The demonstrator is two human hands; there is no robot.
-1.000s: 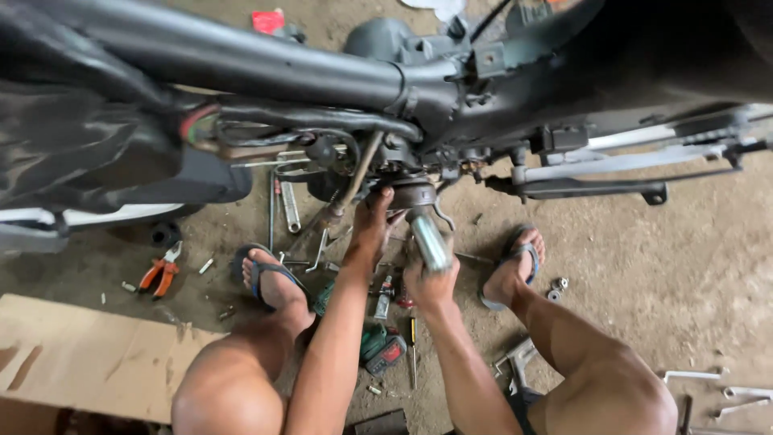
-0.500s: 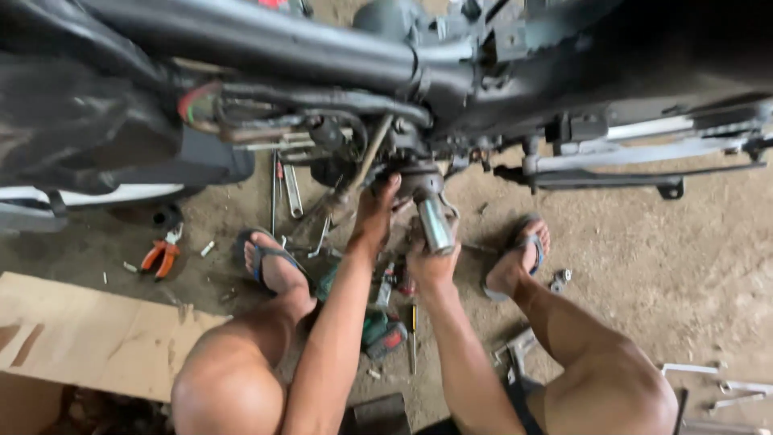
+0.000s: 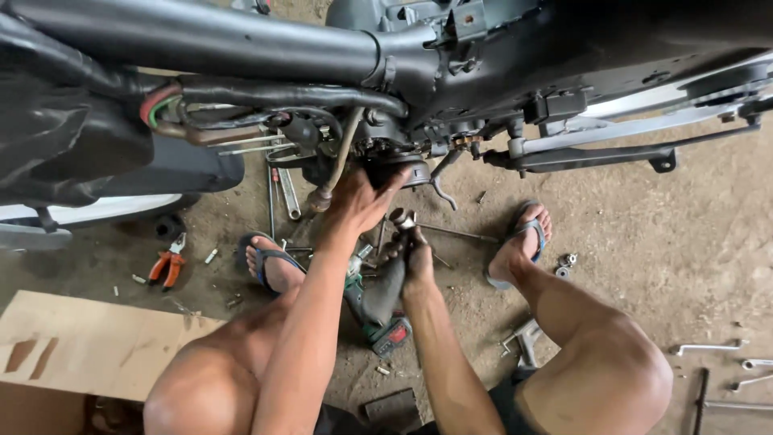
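Pliers point(image 3: 167, 266), impact driver point(image 3: 378, 302), spanners point(image 3: 708, 348) around; frame tube point(image 3: 201, 36) overhead.

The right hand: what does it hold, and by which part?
The right hand grips a dark tool around its lower shaft; the metal tip points up toward the engine.

The floor point(image 3: 660, 242) is bare, dusty concrete. On it, at the left, lie orange-handled pliers point(image 3: 167, 264) and, just beyond them, a flat sheet of cardboard point(image 3: 88, 342). A cordless drill point(image 3: 378, 306) rests between the person's two sandalled feet. A wrench point(image 3: 288, 193) lies under the motorcycle. Washers point(image 3: 565, 264) sit beside the right foot, and more wrenches point(image 3: 708, 348) lie at the far right.
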